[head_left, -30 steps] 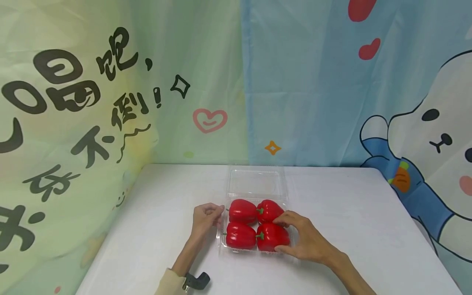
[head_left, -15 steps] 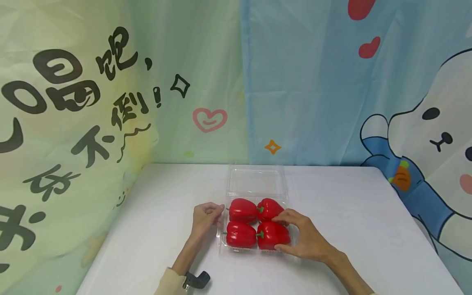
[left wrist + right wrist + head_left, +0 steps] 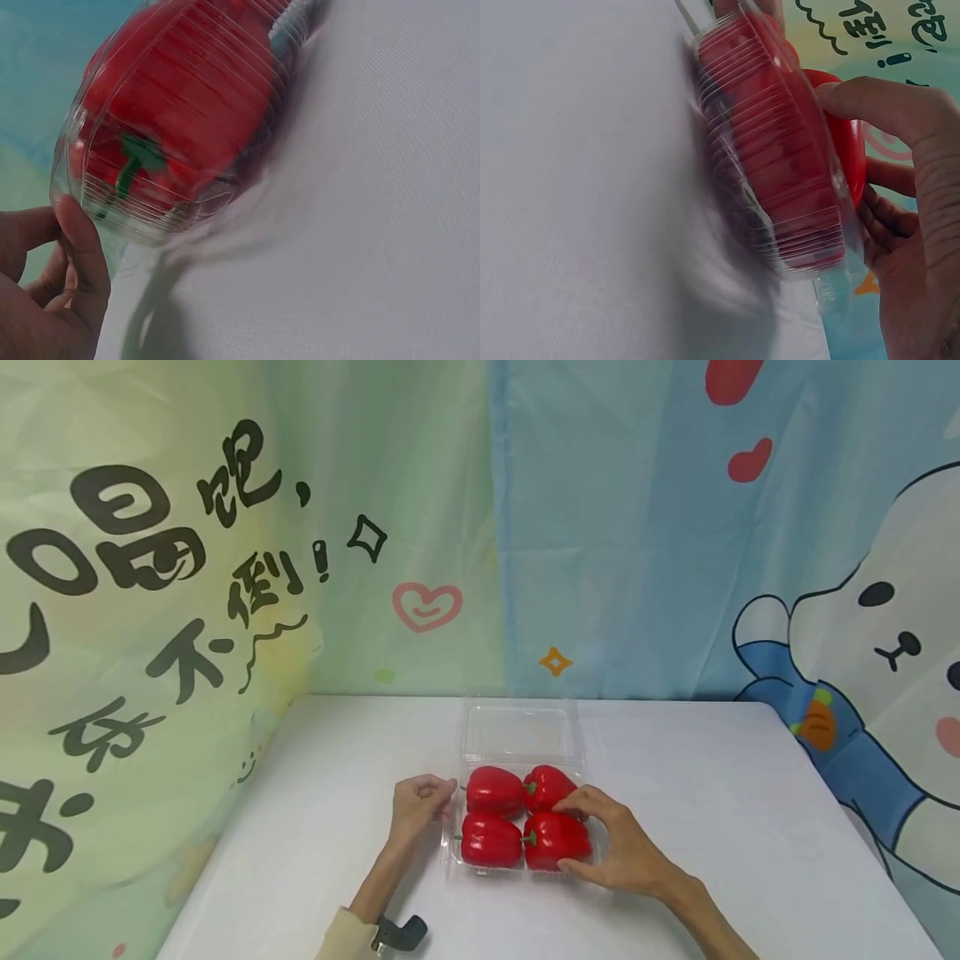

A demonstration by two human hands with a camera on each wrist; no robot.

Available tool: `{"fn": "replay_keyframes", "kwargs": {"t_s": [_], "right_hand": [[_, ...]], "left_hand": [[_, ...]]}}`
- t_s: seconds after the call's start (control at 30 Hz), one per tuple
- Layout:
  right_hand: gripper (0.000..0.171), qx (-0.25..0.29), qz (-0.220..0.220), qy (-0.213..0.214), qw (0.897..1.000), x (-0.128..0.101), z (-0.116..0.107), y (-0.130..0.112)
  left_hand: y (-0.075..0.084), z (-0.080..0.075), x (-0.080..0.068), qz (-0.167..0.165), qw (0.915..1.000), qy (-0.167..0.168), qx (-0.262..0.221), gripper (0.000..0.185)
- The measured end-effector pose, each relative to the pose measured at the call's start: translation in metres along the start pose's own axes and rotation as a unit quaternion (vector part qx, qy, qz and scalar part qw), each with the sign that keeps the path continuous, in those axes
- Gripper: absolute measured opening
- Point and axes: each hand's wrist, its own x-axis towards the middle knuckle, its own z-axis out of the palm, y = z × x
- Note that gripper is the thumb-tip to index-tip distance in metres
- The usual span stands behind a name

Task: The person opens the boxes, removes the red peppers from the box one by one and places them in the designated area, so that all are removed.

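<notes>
A clear plastic clamshell box [image 3: 480, 871] lies unfolded on the table with red bell peppers in its base, two at the back and two in front. My left hand [image 3: 414, 808] pinches the box's left rim, and the left wrist view shows its fingertips at the rim [image 3: 66, 169]. My right hand [image 3: 628, 847] grips the front right bell pepper [image 3: 557, 843], thumb on the near side and fingers on the far side. That pepper sits in its place in the base. In the right wrist view the ribbed box wall partly covers the peppers.
The box's transparent lid [image 3: 519, 732] lies back flat behind the base. A white cloth [image 3: 690, 793] covers the table. Printed curtains [image 3: 622, 527] hang behind its back edge and along the left. A black strap device [image 3: 401, 932] is on the left wrist.
</notes>
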Motion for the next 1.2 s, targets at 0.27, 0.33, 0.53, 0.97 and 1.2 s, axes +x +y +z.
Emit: {"fn": "replay_keyframes", "kwargs": {"t_s": [0.27,0.33,0.53,0.97,1.2], "right_hand": [[0.072,0.011,-0.011,-0.005,1.0,0.0006,-0.0022,0.0002],[0.071,0.014,-0.015,-0.006,1.0,0.0008,-0.0032,0.0],[0.069,0.018,-0.015,-0.01,1.0,0.0004,-0.0056,-0.0017],[0.068,0.023,-0.012,-0.002,1.0,-0.0011,-0.0053,-0.0041],[0.071,0.018,0.004,0.014,1.0,-0.001,0.0005,-0.0077]], "left_hand": [[0.0012,0.0007,-0.0011,0.003,1.0,-0.003,-0.007,0.026],[0.0019,0.0009,-0.0012,0.001,1.0,-0.002,-0.007,0.026],[0.0004,0.0012,-0.0002,-0.001,1.0,-0.001,0.004,0.028],[-0.003,0.0009,0.0024,0.004,1.0,-0.004,-0.006,0.028],[0.0003,-0.0004,0.0012,0.003,0.9998,-0.006,-0.016,0.026]]}}
